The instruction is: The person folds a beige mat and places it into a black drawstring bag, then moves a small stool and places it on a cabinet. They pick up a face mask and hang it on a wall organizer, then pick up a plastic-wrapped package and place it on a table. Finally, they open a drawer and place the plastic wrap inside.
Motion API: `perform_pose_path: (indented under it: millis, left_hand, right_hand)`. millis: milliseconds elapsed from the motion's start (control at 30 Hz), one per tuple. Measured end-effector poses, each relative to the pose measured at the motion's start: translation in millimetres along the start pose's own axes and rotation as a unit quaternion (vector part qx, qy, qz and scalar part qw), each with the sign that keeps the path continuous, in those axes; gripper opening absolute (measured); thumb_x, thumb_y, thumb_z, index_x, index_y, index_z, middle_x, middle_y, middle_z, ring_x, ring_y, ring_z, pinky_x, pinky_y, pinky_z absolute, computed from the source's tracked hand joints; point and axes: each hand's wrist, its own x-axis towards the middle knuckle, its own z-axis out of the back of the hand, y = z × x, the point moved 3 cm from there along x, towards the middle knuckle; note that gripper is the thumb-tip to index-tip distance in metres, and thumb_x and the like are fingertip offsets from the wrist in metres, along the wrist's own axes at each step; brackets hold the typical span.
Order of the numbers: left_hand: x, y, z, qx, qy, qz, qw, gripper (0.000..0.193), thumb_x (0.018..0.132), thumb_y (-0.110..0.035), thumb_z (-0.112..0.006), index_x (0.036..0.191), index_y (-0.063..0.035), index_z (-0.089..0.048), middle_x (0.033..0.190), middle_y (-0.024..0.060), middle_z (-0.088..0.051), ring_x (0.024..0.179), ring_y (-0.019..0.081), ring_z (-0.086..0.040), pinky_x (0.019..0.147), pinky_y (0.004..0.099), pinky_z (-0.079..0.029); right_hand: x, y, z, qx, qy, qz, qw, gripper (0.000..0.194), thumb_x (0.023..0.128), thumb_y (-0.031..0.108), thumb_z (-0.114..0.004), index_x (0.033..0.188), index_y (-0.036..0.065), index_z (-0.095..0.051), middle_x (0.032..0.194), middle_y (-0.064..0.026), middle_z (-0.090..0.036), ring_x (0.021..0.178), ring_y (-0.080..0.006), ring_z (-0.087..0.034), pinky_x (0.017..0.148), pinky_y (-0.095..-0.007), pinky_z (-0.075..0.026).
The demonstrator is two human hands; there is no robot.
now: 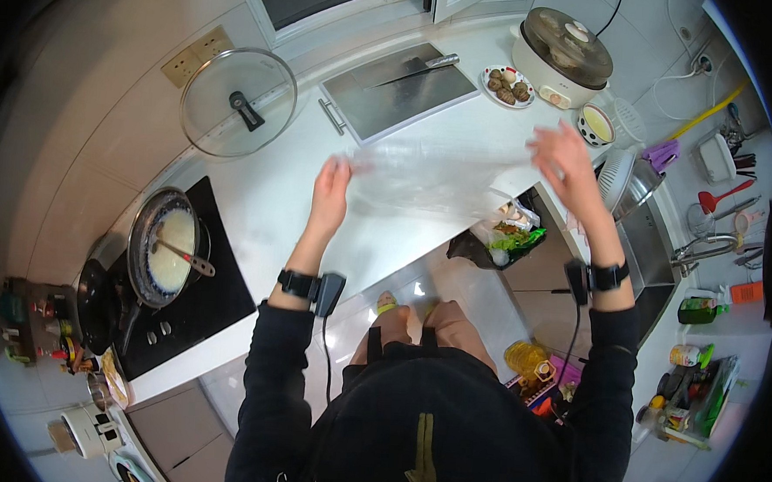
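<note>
My left hand (331, 191) is closed on one end of a clear plastic film or bag (428, 181), which is blurred and spread above the white countertop. My right hand (563, 165), also blurred, is at the film's right end; whether it grips the film I cannot tell. Beyond the film lies a metal cutting board (400, 88) with a knife (421, 69) on it. Right of the board is a plate (529, 102) of small brown, striped round items. A glass lid (212, 117) with a black knob leans at the back left.
A pan (138, 254) with pale liquid and a spoon (192, 261) stands on the black hob (226, 285) at left. An electric steamer (568, 70) and a bowl (588, 135) stand back right, near the sink (650, 255). A waste bag (470, 251) hangs below the counter edge.
</note>
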Motion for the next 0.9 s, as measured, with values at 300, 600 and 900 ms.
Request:
perform_pose_path:
  millis: [300,600,900]
  left_hand:
    - [-120,132,-15,0.079,0.002,0.347,0.934,0.034,0.099,-0.031,-0.041,0.101,-0.001,-0.055,0.091,0.0014,-0.059,0.089,0.0108,-0.057,0.081,0.0278,-0.048]
    - [-111,135,-26,0.174,-0.033,0.442,0.879,0.026,0.09,-0.023,-0.055,0.091,0.0021,-0.052,0.086,0.012,-0.062,0.072,0.0197,-0.064,0.055,0.0286,-0.05]
    - [-86,43,-53,0.525,0.1,-0.108,0.838,0.037,0.078,-0.02,-0.068,0.109,-0.0049,-0.054,0.1,0.014,-0.064,0.085,0.0291,-0.063,0.074,0.0383,-0.048]
  right_hand:
    - [-65,-32,-161,0.3,0.401,-0.298,0.812,0.014,0.086,0.016,-0.061,0.088,0.002,-0.058,0.089,-0.0093,-0.061,0.087,-0.0178,-0.059,0.084,-0.0343,-0.046]
    - [-75,43,-229,0.167,0.183,0.053,0.967,0.044,0.076,0.023,-0.067,0.117,0.01,-0.056,0.13,-0.0126,-0.048,0.125,-0.0263,-0.041,0.108,-0.0452,-0.027]
    - [-68,-3,-273,0.325,0.343,0.02,0.881,0.018,0.083,0.029,-0.058,0.089,0.014,-0.066,0.092,-0.0094,-0.065,0.09,-0.0296,-0.06,0.081,-0.0411,-0.046]
